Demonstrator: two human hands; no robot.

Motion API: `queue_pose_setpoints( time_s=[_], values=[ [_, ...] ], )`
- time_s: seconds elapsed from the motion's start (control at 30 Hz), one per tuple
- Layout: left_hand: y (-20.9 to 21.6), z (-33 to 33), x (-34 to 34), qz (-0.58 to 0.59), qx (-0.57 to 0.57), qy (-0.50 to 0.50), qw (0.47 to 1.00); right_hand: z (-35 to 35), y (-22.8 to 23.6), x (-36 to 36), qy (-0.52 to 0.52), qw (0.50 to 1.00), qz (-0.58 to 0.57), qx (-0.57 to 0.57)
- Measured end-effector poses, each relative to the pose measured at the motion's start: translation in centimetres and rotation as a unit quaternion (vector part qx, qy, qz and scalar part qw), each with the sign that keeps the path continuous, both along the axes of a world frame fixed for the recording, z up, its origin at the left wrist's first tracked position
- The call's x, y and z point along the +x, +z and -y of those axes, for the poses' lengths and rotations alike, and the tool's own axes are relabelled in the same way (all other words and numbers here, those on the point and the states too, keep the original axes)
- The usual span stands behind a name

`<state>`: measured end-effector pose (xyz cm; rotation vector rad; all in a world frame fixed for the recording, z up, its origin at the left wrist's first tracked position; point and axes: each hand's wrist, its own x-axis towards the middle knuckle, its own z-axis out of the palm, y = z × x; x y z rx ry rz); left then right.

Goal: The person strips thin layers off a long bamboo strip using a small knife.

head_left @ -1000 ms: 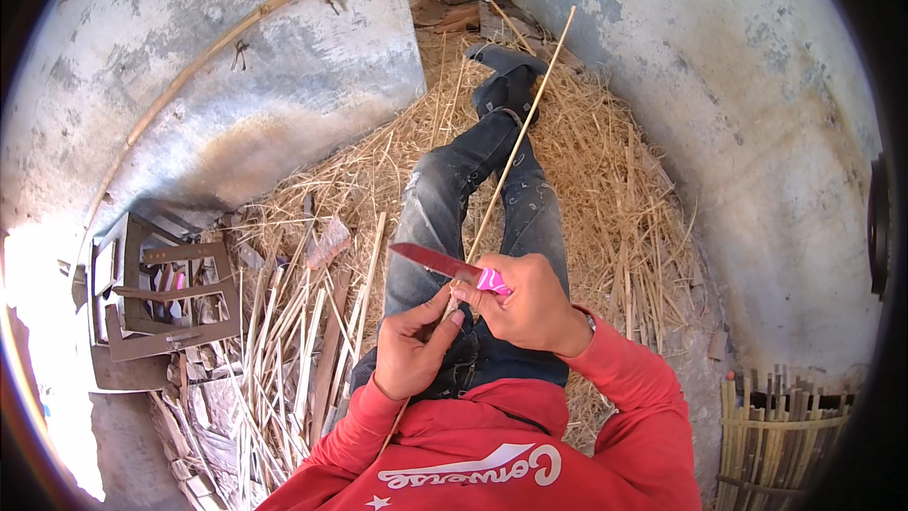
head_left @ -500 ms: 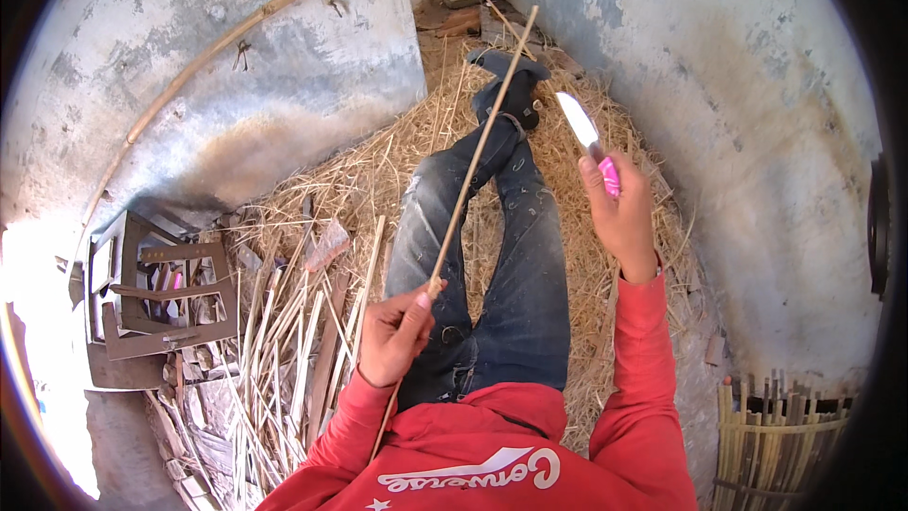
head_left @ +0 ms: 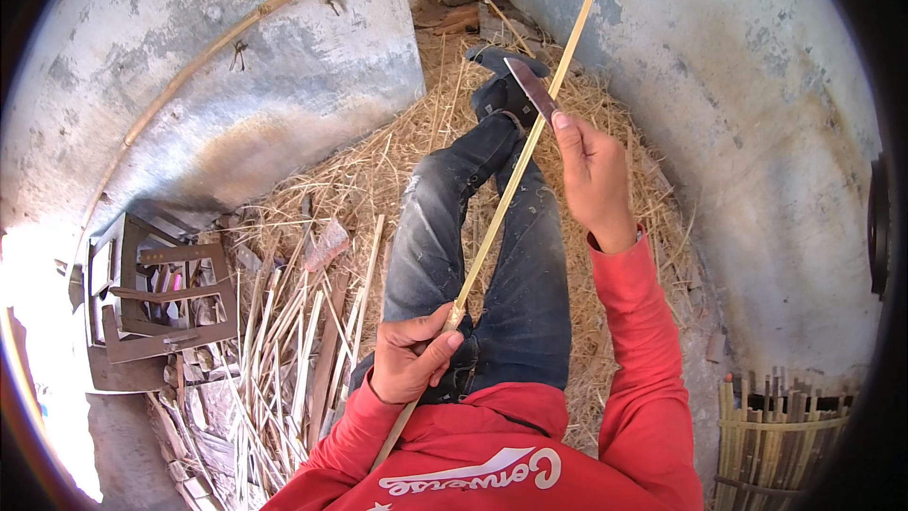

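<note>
Slender woody strip [head_left: 509, 193], flat metal knife [head_left: 531, 87], tangled shavings [head_left: 654, 191]

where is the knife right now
In the head view, the knife is up and right of centre, in the right hand, its blade beside the upper part of the pale strip the left hand holds.

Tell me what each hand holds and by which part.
The left hand holds a long strip toward its near end, with some showing past the hand. The right hand grips a knife by its handle end, hidden in the fist.
</note>
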<state>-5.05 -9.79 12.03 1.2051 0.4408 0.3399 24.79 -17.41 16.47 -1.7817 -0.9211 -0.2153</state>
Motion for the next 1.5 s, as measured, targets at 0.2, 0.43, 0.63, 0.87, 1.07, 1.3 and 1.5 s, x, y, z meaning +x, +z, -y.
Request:
queue_pose_setpoints(
  time_s=[0.2, 0.43, 0.63, 0.87, 1.07, 1.3, 1.5],
  values=[
    [-0.3, -0.1, 0.4, 0.01, 0.0, 0.038, 0.999, -0.1, -0.6, -4.5, 0.077, 0.995, -0.019, -0.053],
    [-1.1, -0.3, 0.6, 0.008, -0.02, 0.053, 0.998, 0.4, -1.7, -8.1, 0.159, 0.981, -0.051, -0.097],
    [-1.1, -0.5, 0.8, 0.016, -0.007, 0.051, 0.999, 1.7, -2.9, -11.7, 0.237, 0.96, -0.095, -0.114],
    [-0.8, -0.6, 0.6, -0.004, -0.006, 0.016, 1.0, 2.7, -2.9, -11.4, 0.304, 0.91, -0.241, -0.147],
    [-2.0, -1.2, 0.6, 0.017, -0.018, 0.005, 1.0, 3.2, -3.6, -12.3, 0.385, 0.874, -0.253, -0.158],
    [1.1, -0.4, 1.1, 0.02, 0.028, 0.028, 0.999, 3.0, -2.7, -11.5, 0.252, 0.929, -0.267, -0.042],
    [0.6, -0.4, 0.9, -0.01, 0.037, 0.036, 0.999, 2.6, -2.2, -11.4, 0.196, 0.971, -0.126, -0.055]
  ],
)
